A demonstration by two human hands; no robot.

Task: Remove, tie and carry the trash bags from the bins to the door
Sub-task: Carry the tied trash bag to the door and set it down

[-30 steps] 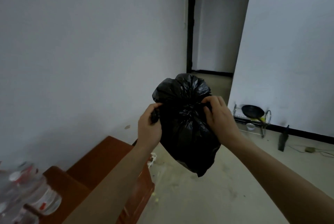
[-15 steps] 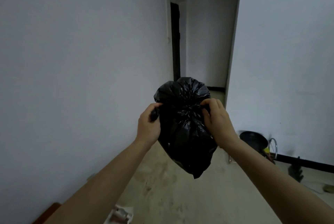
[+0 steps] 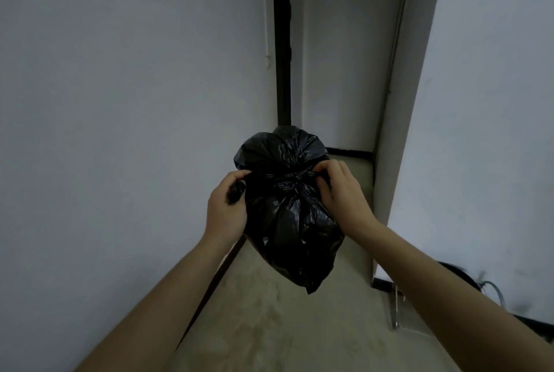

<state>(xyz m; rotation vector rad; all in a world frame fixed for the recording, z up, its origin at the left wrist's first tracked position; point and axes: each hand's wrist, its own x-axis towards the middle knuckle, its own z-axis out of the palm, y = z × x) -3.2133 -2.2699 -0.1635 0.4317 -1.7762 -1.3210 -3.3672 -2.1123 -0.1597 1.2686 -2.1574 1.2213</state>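
Note:
A full black trash bag point(image 3: 292, 221) hangs in mid-air in front of me, its neck gathered and its ruffled top standing up above the gather. My left hand point(image 3: 226, 206) grips a strip of the bag's plastic at the left side of the neck. My right hand point(image 3: 340, 188) pinches the plastic at the right side of the neck. Both hands pull the ends apart across the gather. The bag's bottom corner points down over the floor.
A narrow corridor runs ahead between a white wall point(image 3: 120, 101) on the left and a white wall corner point(image 3: 398, 131) on the right. A dark doorway point(image 3: 282, 56) stands at its far left. A wire rack with a dark pan point(image 3: 458, 278) sits low right.
The view has moved forward into the corridor: the wooden furniture and bottles at lower left have left the frame, and the rack has slid to the right edge. Both hands keep their grip on the bag.

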